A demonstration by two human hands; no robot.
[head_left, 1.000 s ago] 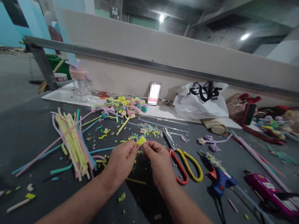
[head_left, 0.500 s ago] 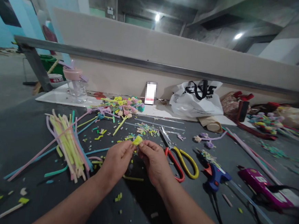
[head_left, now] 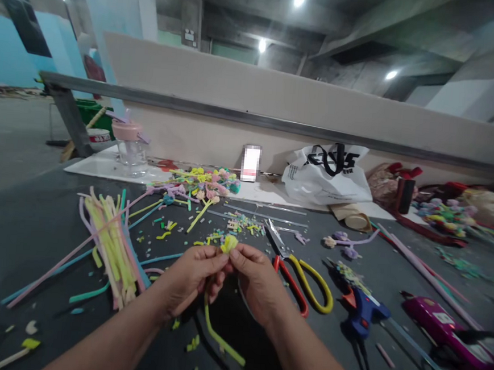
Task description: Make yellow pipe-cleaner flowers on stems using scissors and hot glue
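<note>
A small yellow pipe-cleaner flower (head_left: 229, 244) is pinched between the fingertips of both hands over the middle of the dark table. My left hand (head_left: 192, 275) is closed on its left side, the lower fingers curled beneath. From under those fingers a yellow-green stem (head_left: 218, 335) hangs and curves down to the right; its upper part is hidden. My right hand (head_left: 259, 280) grips the flower from the right with thumb and bent fingers. Just right of that hand lie open scissors (head_left: 295, 268) with red and yellow handles.
A bundle of pastel pipe cleaners (head_left: 111, 248) lies left, finished flowers (head_left: 204, 181) behind. Blue (head_left: 363, 314) and magenta (head_left: 449, 329) glue guns with cords lie right. Clippings (head_left: 244, 224) litter the table. A phone (head_left: 251, 162), cup (head_left: 132, 150) and white bag (head_left: 327, 174) stand at the back.
The left fingers have curled further under the flower. A yellow-green stem now hangs below the hands, where it was largely hidden. The view has tilted slightly up.
</note>
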